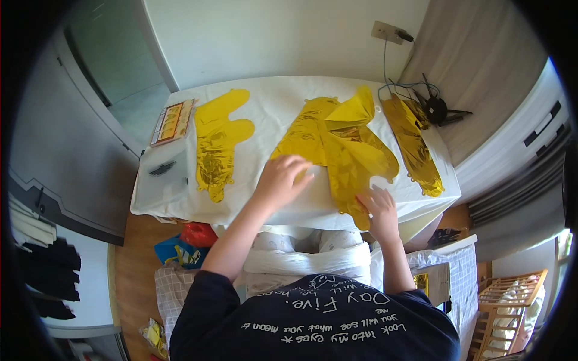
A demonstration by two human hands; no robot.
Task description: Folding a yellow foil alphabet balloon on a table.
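A flat, uninflated gold foil balloon (355, 165) lies in the middle of the white-covered table, its upper part folded and its near end reaching the front edge. My right hand (380, 210) pinches its near right end, slightly blurred. Fingers apart and holding nothing, my left hand (283, 177) hovers by the lower left of a wide gold foil piece (304, 129), which the balloon partly overlaps. Whether these two are joined I cannot tell. To the left is another flat foil balloon (215, 150) with two rounded arms. A long, narrow one (414, 147) lies at the right.
A flat printed package (173, 123) and a clear plastic sheet (161, 177) lie on the table's left side. A black router (436, 110) with cables stands at the back right corner. Below the table's left front are a red bag (198, 233) and a blue bag (177, 251).
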